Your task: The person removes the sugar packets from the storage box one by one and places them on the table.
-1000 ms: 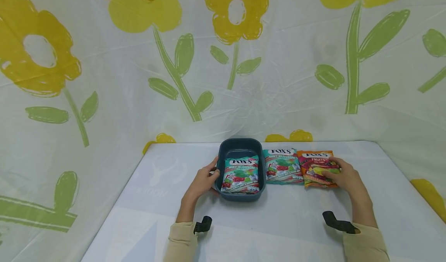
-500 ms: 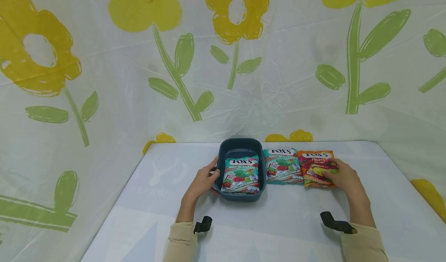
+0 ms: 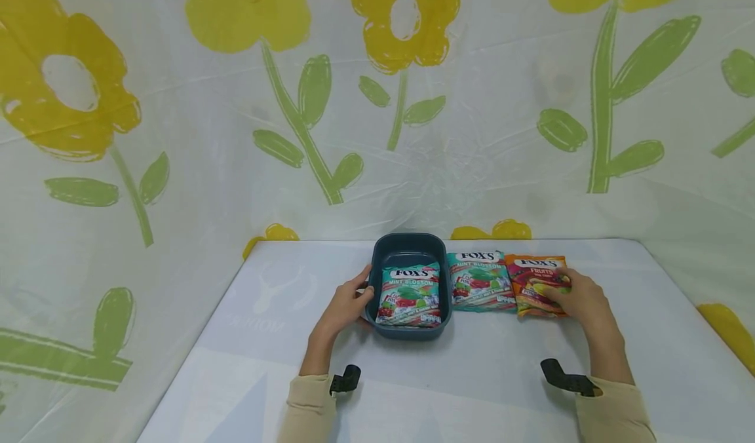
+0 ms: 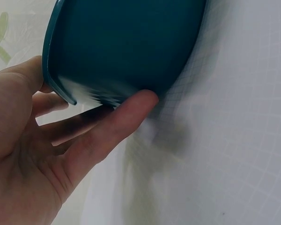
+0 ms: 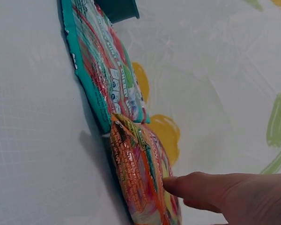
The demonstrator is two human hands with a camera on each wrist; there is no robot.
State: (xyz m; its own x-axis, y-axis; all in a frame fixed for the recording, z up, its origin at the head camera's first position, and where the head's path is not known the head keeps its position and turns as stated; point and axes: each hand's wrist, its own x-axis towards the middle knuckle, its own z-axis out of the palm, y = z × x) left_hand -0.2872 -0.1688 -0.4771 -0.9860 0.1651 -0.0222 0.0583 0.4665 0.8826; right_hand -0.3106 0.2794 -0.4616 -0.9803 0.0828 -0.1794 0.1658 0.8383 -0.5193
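- Location: the orange fruit candy bag [image 3: 535, 289] lies face up on the tabletop [image 3: 448, 384], to the right of a green mint candy bag [image 3: 480, 282], their neighbouring edges meeting.
- Right-hand grip [image 3: 585, 299]: digits rest on the right part of the orange fruit candy bag. Whether they pinch it cannot be told; the underside of the contact is hidden.
- Left-hand grip [image 3: 347, 303]: clamped on the left side of the dark teal box [image 3: 407, 333], thumb against the outer wall, fingers at the rim.
- Box contents: a second mint candy bag [image 3: 409, 299] lies in the near part of the box, face up.
- Bag handling (judgement): light to moderate in weight, soft, with loose contents likely to shift when tilted. The glossy film may slip under dry fingertips.
- Bag hold point: take the filled body across its width, thumb on the face, fingers beneath. Avoid lifting by one corner of the seal; the bag would probably sag and swing.
- Bag fragility: low; hard squeezing could stress the seams.
- Box handling (judgement): stiff, smooth-walled, probably light enough to slide if pushed. Hold at the rim and side wall to steady it.
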